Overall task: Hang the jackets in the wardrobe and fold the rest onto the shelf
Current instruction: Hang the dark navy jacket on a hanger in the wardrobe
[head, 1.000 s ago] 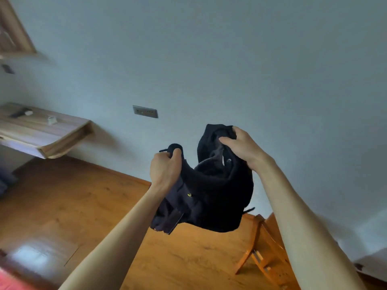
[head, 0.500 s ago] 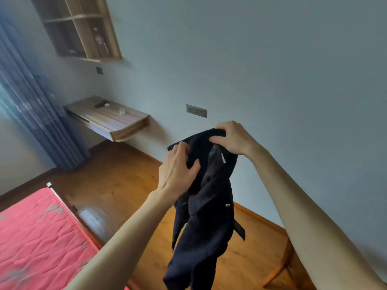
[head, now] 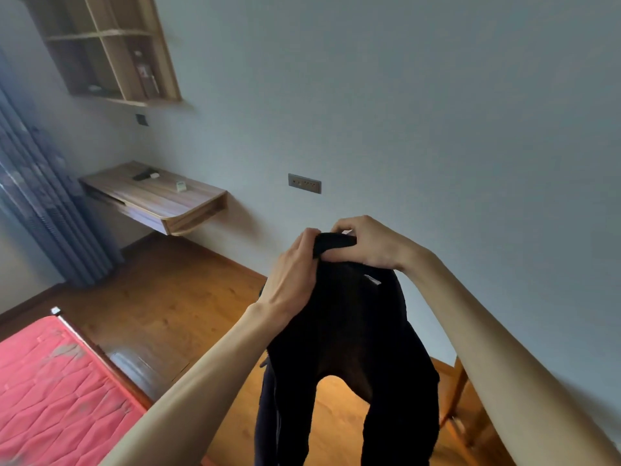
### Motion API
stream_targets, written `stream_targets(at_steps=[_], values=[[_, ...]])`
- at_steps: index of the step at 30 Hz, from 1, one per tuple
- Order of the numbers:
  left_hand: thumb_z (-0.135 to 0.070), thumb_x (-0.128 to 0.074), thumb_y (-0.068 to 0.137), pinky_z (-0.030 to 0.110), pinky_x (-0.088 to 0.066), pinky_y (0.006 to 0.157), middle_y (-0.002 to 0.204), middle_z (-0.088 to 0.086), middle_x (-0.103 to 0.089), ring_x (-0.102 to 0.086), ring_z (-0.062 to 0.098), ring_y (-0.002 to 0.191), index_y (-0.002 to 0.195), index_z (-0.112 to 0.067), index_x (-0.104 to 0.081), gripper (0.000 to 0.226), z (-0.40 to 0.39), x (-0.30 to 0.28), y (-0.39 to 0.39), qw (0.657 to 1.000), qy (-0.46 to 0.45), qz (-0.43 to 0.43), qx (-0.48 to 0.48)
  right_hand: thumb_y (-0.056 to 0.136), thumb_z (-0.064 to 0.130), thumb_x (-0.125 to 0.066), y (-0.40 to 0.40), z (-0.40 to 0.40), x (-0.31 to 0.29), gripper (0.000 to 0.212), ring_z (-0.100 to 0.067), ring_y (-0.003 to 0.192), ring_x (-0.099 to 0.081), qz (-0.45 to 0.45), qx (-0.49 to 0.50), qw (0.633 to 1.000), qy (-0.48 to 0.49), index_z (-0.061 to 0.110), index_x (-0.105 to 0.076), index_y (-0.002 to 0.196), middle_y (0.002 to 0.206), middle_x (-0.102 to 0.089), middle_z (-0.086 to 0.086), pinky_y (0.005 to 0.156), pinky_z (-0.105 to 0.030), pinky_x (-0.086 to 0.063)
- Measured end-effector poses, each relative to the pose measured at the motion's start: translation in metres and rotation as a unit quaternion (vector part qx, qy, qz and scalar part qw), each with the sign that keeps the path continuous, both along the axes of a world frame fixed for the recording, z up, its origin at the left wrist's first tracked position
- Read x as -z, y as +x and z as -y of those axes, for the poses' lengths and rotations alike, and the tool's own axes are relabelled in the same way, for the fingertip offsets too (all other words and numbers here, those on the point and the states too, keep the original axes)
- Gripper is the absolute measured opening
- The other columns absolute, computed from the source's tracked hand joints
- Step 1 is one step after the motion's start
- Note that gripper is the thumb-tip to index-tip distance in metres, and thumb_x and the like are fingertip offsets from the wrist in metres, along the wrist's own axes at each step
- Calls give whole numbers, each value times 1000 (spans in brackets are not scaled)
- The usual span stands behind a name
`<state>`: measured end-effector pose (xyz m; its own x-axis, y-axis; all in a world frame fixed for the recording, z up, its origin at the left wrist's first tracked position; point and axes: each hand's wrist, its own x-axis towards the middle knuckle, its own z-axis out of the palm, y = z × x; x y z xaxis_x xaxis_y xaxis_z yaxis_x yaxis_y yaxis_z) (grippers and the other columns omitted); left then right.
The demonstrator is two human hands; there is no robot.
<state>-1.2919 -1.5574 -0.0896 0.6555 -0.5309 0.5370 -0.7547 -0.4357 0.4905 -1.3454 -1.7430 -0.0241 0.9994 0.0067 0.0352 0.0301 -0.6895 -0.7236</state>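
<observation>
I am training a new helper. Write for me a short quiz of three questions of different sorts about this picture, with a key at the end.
1. True or false: both hands grip the top edge of the dark garment, which hangs in the air.
2. Multiple choice: what lies at the lower left of the view? A) a red mattress B) a green sofa C) a white bathtub
3. Fill in: the wooden desk is mounted on the ____.

Key:
1. True: the left hand and the right hand hold it close together at the top.
2. A: the red mattress.
3. Wall.
</observation>
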Motion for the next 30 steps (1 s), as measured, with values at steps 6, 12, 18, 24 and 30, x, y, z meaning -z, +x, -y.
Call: stream_targets(at_steps=[6,12,18,24,30], values=[[-4,-53,99,39,-53,67,102,5,-68,-63,26,81,113,-15,-46,19,10,-26,-14,999,0,28,19,77,22,-78,-24,25,46,32,-19,83,-70,38,2,998,57,24,-61,105,92,-68,2,78,-54,-59],[1,-51,96,45,-56,73,107,10,-70,-66,32,86,117,-11,-44,25,25,-42,-29,999,-29,38,8,88,65,-67,-40,26,122,47,0,110,-61,237,164,955,65,51,-45,128,128,-55,27,90,-20,-52],[0,-48,92,40,-51,65,102,8,-70,-64,32,77,116,-22,-35,35,17,-61,-28,995,-55,78,-7,105,58,-40,-24,9,166,34,-3,98,-61,254,192,947,-43,35,-54,126,116,-63,16,91,-34,-58],[7,-66,81,41,-47,69,115,13,-52,-54,31,94,120,-13,-45,49,-20,-69,-6,977,0,196,-88,112,36,-40,5,-1,149,20,-3,75,-60,238,181,954,-16,34,-55,99,85,-61,17,69,-26,-47],[7,-78,74,46,-50,75,102,14,-60,-58,35,88,103,-4,-66,33,-69,-60,27,930,148,294,-164,111,30,-38,21,7,106,19,-6,71,-60,270,234,933,-40,27,-56,104,86,-64,8,63,-23,-42]])
